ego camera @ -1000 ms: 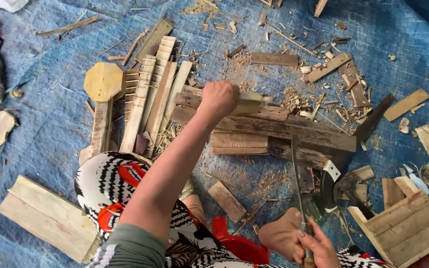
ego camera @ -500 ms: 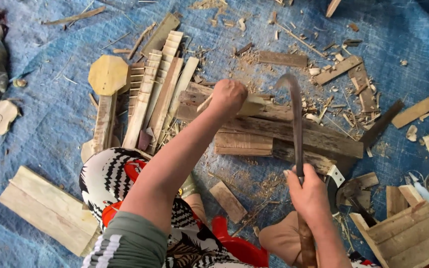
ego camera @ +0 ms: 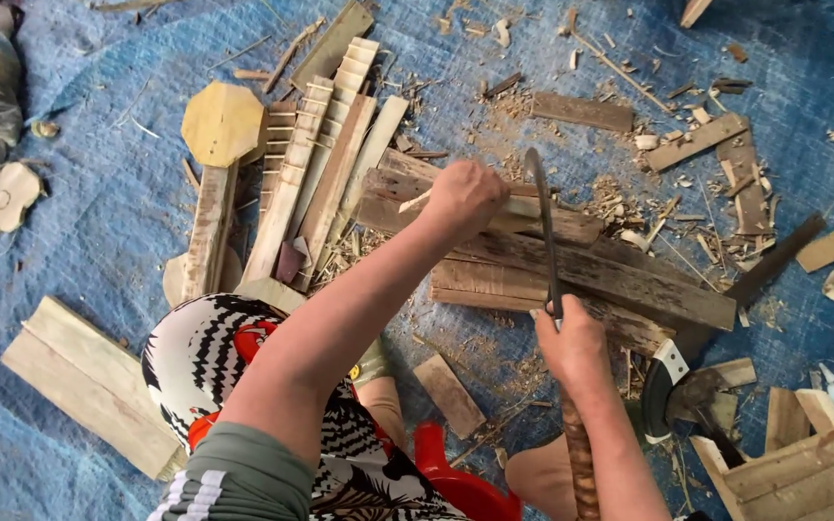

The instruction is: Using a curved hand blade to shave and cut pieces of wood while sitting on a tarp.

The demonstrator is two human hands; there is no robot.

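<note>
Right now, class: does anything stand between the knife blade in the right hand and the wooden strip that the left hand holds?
Nothing visible does. The blade in the right hand stands just beside the strip gripped by the left hand, over the planks.

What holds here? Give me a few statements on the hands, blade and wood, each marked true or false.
1. The left hand grips a wood strip over the planks. True.
2. The right hand is empty. False: it holds a long blade by its handle.
3. The blade points away from the person, its tip beside the left hand. True.
4. The ground is covered by a green mat. False: a blue tarp lies under everything.
5. A wooden crate sits at the lower right. True.
6. The tarp is free of scraps. False: wood chips and offcuts lie all over it.
</note>
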